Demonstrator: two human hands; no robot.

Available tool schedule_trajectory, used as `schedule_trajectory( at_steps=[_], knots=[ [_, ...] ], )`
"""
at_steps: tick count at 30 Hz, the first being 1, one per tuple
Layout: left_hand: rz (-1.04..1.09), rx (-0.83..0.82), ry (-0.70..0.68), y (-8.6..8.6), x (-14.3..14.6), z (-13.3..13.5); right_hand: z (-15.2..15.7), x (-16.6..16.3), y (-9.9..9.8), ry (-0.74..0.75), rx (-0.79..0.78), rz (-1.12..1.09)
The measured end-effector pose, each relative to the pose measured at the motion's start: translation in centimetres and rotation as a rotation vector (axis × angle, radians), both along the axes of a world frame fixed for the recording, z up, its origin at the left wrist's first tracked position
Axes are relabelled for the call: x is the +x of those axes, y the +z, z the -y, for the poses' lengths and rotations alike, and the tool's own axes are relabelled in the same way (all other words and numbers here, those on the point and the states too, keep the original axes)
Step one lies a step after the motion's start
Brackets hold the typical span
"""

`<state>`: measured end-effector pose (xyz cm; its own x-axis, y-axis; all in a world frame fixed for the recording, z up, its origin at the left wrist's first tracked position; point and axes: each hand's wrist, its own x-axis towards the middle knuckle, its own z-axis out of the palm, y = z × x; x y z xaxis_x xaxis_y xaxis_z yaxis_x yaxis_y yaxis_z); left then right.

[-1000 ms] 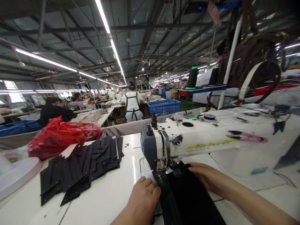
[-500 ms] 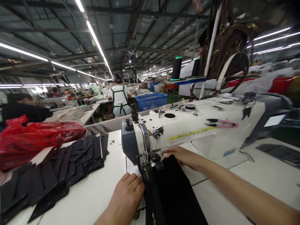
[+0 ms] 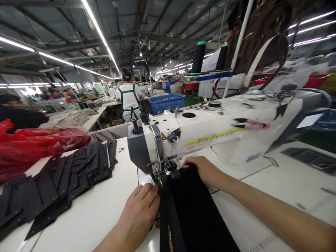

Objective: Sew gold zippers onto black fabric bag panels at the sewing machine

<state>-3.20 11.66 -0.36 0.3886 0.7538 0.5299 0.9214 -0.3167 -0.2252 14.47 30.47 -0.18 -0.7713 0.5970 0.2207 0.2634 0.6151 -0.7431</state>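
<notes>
A black fabric piece (image 3: 201, 213) with a gold-toothed zipper (image 3: 170, 236) along its left side lies under the presser foot of a white sewing machine (image 3: 210, 133). My left hand (image 3: 143, 206) is closed at the zipper's left edge, just in front of the needle area, with its fingertips partly hidden. To the right of the needle, my right hand (image 3: 203, 168) grips the far edge of the black fabric, thumb and fingers closed on it. The near end of the fabric runs out of view at the bottom.
Black cut panels (image 3: 65, 178) lie piled on the left of the table, beside a red plastic bag (image 3: 44, 140). Pink-handled thread snips (image 3: 256, 124) rest on the machine arm. Thread cones (image 3: 198, 57) stand behind it. A co-worker (image 3: 128, 96) is near a blue crate (image 3: 166, 103).
The camera view has shifted slightly, so the machine sits a little higher and further left. Both hands keep their hold, and the fabric stays under the presser foot.
</notes>
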Motion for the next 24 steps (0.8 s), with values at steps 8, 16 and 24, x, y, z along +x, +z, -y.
schedule_trajectory(
  at_steps=[8, 16, 24],
  knots=[
    [-0.047, -0.015, 0.059, 0.6, 0.7, -0.2, 1.6, 0.8, 0.3, -0.048, 0.067, -0.049],
    [0.008, -0.127, 0.103, 1.6, 1.2, 0.2, 1.4, 0.9, 0.1, -0.126, 0.180, -0.048],
    [0.079, -0.062, 0.080, 1.4, 1.3, 0.6, 2.2, 1.4, 0.5, -0.295, 0.176, 0.186]
  ],
)
